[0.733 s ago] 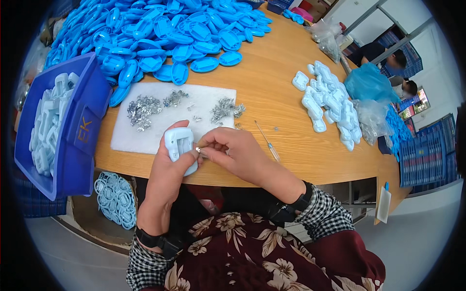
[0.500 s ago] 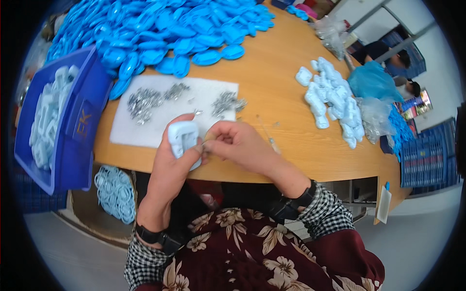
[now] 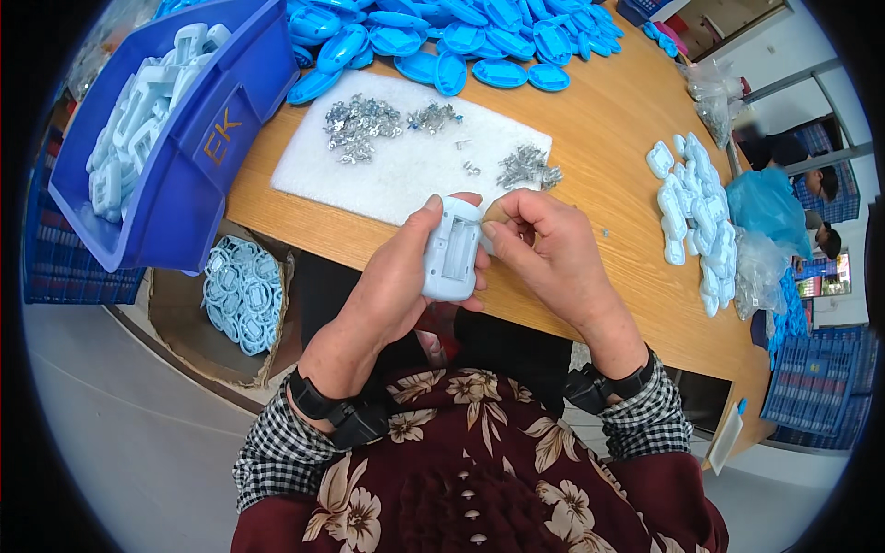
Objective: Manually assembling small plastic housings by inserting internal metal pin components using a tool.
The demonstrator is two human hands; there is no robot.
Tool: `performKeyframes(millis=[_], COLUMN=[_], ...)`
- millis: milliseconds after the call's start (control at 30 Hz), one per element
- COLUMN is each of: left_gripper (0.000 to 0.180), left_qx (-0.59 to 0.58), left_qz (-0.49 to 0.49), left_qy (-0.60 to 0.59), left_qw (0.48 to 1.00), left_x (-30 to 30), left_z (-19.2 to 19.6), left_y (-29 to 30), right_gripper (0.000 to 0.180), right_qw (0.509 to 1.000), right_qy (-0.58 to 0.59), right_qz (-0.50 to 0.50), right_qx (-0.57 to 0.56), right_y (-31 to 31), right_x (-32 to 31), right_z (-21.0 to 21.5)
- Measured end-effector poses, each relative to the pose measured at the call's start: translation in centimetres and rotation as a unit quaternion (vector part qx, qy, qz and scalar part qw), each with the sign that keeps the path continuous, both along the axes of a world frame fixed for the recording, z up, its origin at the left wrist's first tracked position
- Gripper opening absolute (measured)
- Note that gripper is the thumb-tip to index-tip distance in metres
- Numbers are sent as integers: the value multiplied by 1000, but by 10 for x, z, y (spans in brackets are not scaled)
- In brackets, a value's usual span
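Pale-blue plastic housing [image 3: 451, 251], a smooth rounded shell with a rectangular recess on its open face, sits upright in our left hand [image 3: 395, 286], just over the near edge of the wooden surface [image 3: 608, 157]. Our left fingers are wrapped round its back and side, clamped on it, thumb along its left flank. Our right hand [image 3: 553, 253] presses against the housing's right edge with fingers pinched together; whatever small piece they may grip is hidden between the fingertips, so we cannot tell what it is. Beyond the hands lies a white fibrous pad [image 3: 396, 161], felt-like and matte, carrying little heaps of shiny metal clips [image 3: 359, 124], too small to make out singly. Past it spreads a glossy pile of bright-blue oval shells [image 3: 442, 37], cut off at the top of the view. To our left a deep blue plastic bin [image 3: 184, 175] holds pale housings like ours, and below it a cardboard box [image 3: 241, 293] of light-blue round parts rests on the floor, partly hidden by the surface edge. To the right lies a row of pale moulded pieces [image 3: 691, 203] beside crinkled clear bags [image 3: 761, 267]. Black bands circle both wrists above checked cuffs.
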State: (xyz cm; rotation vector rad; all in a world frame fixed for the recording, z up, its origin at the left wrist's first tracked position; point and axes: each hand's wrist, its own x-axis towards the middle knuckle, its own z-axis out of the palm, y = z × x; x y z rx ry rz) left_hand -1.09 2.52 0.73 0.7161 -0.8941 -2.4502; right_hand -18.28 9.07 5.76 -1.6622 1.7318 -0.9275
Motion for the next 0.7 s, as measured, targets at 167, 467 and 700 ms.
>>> performKeyframes(millis=[167, 467, 700], left_gripper=[56, 56, 53], left_qx=[-13, -25, -22], left_qz=[-2, -8, -18], left_qy=[-30, -61, -68], left_qw=[999, 998, 997], left_x=[-1, -3, -6], left_z=[-3, -1, -8], left_y=[2, 2, -1], right_gripper=[9, 11, 13], right_qw=[997, 988, 960], right_qy=[80, 148, 273], right_qz=[13, 36, 30], right_qx=[0, 13, -64], right_y=[-3, -6, -4], right_x=[2, 2, 14], right_z=[3, 5, -4])
